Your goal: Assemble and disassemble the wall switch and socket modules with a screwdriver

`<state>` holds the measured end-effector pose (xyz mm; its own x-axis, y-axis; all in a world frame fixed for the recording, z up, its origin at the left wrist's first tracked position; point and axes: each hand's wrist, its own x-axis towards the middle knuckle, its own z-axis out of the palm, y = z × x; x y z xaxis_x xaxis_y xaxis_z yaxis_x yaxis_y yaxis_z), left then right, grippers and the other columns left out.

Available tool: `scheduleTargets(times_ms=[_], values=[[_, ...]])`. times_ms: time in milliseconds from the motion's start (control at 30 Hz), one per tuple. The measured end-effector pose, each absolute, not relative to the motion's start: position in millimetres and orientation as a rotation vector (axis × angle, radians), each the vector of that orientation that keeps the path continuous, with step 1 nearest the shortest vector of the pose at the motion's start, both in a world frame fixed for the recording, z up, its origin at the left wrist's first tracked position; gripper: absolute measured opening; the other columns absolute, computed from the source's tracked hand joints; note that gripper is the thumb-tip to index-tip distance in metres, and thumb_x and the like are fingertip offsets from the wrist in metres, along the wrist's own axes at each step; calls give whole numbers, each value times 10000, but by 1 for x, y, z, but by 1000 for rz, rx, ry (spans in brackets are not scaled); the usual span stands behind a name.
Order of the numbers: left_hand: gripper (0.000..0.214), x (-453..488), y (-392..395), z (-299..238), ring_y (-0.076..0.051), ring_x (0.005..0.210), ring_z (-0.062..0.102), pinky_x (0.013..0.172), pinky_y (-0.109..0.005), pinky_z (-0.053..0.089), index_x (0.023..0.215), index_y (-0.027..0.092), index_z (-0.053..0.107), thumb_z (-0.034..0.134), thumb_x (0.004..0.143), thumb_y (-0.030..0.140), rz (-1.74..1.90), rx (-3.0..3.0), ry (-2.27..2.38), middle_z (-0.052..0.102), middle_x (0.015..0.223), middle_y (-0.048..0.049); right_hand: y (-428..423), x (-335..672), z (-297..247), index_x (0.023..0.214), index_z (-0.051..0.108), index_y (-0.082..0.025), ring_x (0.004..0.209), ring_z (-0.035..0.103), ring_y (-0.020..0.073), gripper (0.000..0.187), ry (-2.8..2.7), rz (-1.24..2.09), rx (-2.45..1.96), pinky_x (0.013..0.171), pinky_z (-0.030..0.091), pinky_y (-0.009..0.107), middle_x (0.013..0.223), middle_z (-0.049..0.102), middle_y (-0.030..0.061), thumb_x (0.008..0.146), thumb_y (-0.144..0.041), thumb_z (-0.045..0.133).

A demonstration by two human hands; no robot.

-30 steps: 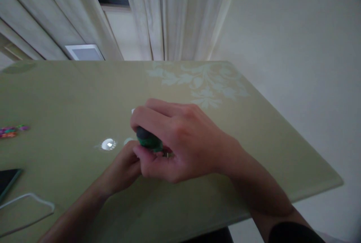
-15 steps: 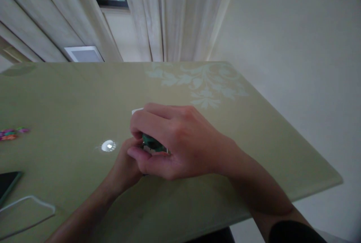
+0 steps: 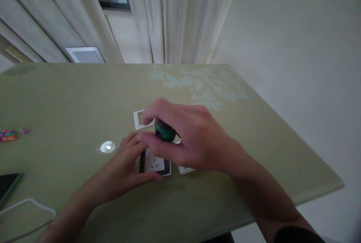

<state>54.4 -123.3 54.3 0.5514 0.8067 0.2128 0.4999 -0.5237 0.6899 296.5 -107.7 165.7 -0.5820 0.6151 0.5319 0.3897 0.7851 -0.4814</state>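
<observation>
My right hand (image 3: 191,141) is closed round a short screwdriver with a green and black handle (image 3: 165,132), held upright over a white wall socket (image 3: 154,164) that lies flat on the green table (image 3: 70,100). My left hand (image 3: 128,160) rests on the socket's left edge, thumb and fingers pinching it steady. A white square frame (image 3: 138,119) lies just behind the hands. Another white piece (image 3: 186,169) shows under my right palm, mostly hidden.
A bright lamp reflection (image 3: 107,147) marks the tabletop left of the hands. Colourful small items (image 3: 11,134) lie at the far left. A dark phone (image 3: 7,184) and a white cable loop (image 3: 31,207) sit at the lower left. The table's right edge is near.
My right hand rose and shifted right with the screwdriver, uncovering the socket and the white frame. My left hand opened out from under it and now grips the socket's side.
</observation>
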Motion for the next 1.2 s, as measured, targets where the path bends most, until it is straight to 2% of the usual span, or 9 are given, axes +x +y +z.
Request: scheduleTargets(times_ms=[67, 133, 300, 400, 567, 833, 1033, 1133, 1200], values=[[744, 41, -122, 54, -432, 1380, 616, 1127, -604, 562, 1491, 316, 660, 934, 819, 478, 580, 2361, 1053, 692, 1493, -98, -108, 299, 167, 1130, 651, -202, 827, 690, 84, 126, -2147, 370, -748, 754, 496, 224, 1028, 753, -39, 1082, -308, 700], [746, 35, -123, 53, -435, 1365, 623, 1126, -623, 547, 1510, 324, 640, 922, 834, 466, 512, 2414, 1049, 675, 1526, -107, -108, 299, 167, 1118, 670, -195, 834, 699, 70, 140, -2083, 364, -727, 767, 506, 196, 1032, 751, -42, 1042, -273, 757], [538, 40, -128, 50, -407, 1272, 664, 1045, -549, 596, 1357, 277, 695, 869, 882, 462, 465, 2396, 1088, 730, 1389, -115, -103, 288, 157, 1155, 690, -164, 806, 689, 59, 210, -2100, 463, -662, 771, 508, 178, 1007, 756, -35, 1059, -335, 765], [426, 43, -131, 49, -396, 1239, 667, 1039, -545, 601, 1275, 256, 698, 834, 913, 436, 464, 2381, 1073, 740, 1285, -104, -99, 283, 151, 1188, 690, -146, 786, 677, 56, 228, -2137, 470, -623, 773, 502, 179, 1007, 772, -30, 1073, -334, 750], [580, 43, -135, 44, -395, 1266, 643, 1043, -564, 598, 1457, 284, 579, 816, 935, 377, 491, 2328, 1039, 680, 1400, -113, -98, 281, 148, 1179, 685, -161, 771, 678, 57, 235, -2154, 482, -662, 755, 501, 178, 987, 778, -41, 1068, -354, 762], [682, 50, -134, 50, -413, 1315, 602, 1117, -613, 566, 1501, 300, 513, 837, 904, 349, 504, 2216, 1030, 628, 1453, -108, -102, 278, 145, 1198, 678, -173, 857, 729, 73, 227, -2143, 499, -641, 814, 524, 183, 1043, 801, -30, 1083, -358, 743], [586, 53, -132, 52, -422, 1387, 593, 1168, -592, 560, 1456, 319, 568, 803, 920, 348, 575, 2177, 993, 641, 1493, -82, -102, 278, 144, 1206, 659, -204, 892, 747, 96, 192, -2174, 510, -644, 821, 545, 215, 1067, 809, -22, 1103, -358, 711], [646, 48, -132, 49, -437, 1422, 585, 1139, -575, 594, 1469, 328, 600, 869, 883, 376, 617, 2159, 985, 657, 1494, -83, -102, 279, 146, 1210, 663, -197, 874, 746, 94, 195, -2170, 498, -644, 798, 545, 213, 1055, 808, -20, 1103, -353, 709], [634, 44, -132, 48, -426, 1385, 626, 1101, -543, 628, 1415, 319, 662, 921, 839, 376, 727, 2053, 985, 715, 1402, -79, -102, 279, 147, 1203, 671, -184, 850, 741, 91, 213, -2170, 507, -655, 780, 544, 210, 1036, 805, -20, 1094, -359, 725]])
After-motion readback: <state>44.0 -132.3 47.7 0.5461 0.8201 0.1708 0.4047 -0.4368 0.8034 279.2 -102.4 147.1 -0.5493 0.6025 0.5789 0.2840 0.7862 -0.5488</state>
